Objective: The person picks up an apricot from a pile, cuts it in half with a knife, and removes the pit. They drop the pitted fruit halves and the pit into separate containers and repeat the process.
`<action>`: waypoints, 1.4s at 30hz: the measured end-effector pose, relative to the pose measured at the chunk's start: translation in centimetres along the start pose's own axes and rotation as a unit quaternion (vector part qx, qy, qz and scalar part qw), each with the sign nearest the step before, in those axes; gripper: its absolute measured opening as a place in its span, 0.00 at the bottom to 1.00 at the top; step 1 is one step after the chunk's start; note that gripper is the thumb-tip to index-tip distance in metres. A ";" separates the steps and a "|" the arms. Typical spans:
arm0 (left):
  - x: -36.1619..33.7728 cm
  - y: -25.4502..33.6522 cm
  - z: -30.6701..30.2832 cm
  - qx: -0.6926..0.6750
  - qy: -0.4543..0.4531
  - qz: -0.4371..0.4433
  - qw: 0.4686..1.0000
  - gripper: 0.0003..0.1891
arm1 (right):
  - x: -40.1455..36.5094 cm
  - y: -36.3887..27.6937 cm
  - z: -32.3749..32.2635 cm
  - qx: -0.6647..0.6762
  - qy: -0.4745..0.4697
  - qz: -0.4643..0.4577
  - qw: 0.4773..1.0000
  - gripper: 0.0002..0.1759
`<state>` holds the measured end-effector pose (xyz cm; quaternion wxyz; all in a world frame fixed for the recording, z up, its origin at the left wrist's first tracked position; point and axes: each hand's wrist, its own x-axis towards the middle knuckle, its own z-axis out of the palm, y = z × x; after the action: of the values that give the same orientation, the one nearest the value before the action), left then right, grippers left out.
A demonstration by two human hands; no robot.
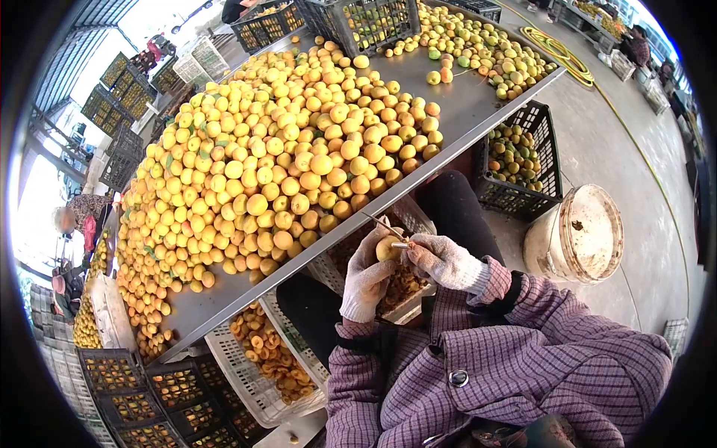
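Note:
My left hand (pixel 367 278), in a white knitted glove, has its fingers wrapped round a yellow apricot (pixel 388 249). Also gloved, my right hand (pixel 447 263) grips a thin metal tool (pixel 400 245) whose metal part lies against the fruit's right side. A slender dark length extends up and left past the apricot; whether it belongs to the same tool, I cannot tell. Below both hands, between my knees, a light crate (pixel 409 305) holds cut apricot pieces (pixel 399 290). My hands are just off the edge of a metal table (pixel 464 112) heaped with whole apricots (pixel 254 172).
A white crate (pixel 224 357) of apricot halves stands at my left, near stacked black crates (pixel 142 388). To the right are a black crate (pixel 551 149) with greenish fruit and a stained white bucket (pixel 603 231). A yellow hose (pixel 556 48) crosses the floor. Other people are farther off.

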<state>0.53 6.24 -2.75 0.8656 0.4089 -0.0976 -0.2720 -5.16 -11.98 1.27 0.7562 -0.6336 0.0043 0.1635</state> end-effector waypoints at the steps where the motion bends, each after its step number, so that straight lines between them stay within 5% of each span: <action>1: 0.0 0.0 0.0 0.000 0.000 0.000 1.000 0.37 | 0.0 -0.1 0.0 -0.040 0.014 -0.002 0.999 0.17; 5: 0.1 0.3 0.3 -0.010 -0.036 -0.010 0.999 0.38 | 0.3 0.7 -0.1 -0.167 0.038 -0.038 0.984 0.23; 8: 0.0 0.0 0.6 -0.012 -0.023 -0.019 0.999 0.38 | 0.8 2.7 0.0 -0.107 0.042 -0.102 0.988 0.25; 17: -0.7 -1.0 1.5 0.144 0.039 0.026 0.989 0.32 | 0.1 1.3 0.2 -0.383 0.101 -0.064 0.916 0.19; 19: -0.3 -0.9 1.6 0.199 0.051 0.056 0.977 0.28 | -0.2 1.5 1.1 -0.386 0.171 -0.153 0.893 0.14; 21: -0.1 -1.6 1.0 0.205 0.046 0.082 0.974 0.23 | 0.5 3.2 0.2 -0.314 0.125 -0.150 0.929 0.12; 27: -0.5 -1.6 1.2 0.194 0.085 0.075 0.974 0.15 | 2.4 6.1 -0.1 -0.221 0.100 -0.020 0.970 0.21; 32: -0.7 -1.0 1.4 0.129 0.092 0.045 0.986 0.15 | 2.4 5.2 0.2 -0.185 0.054 -0.036 0.981 0.25; 40: -1.6 0.1 1.7 0.182 0.091 0.003 0.979 0.25 | 1.3 2.5 0.4 -0.415 0.030 -0.010 0.909 0.20; 42: -1.5 -0.4 0.9 0.135 0.082 0.004 0.987 0.26 | 2.2 4.0 0.2 -0.329 0.043 -0.098 0.938 0.28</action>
<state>-1.23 6.24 -2.42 0.8085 0.5429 -0.0636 -0.2181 -4.14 -10.68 -3.00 0.5171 -0.8505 -0.0797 0.0535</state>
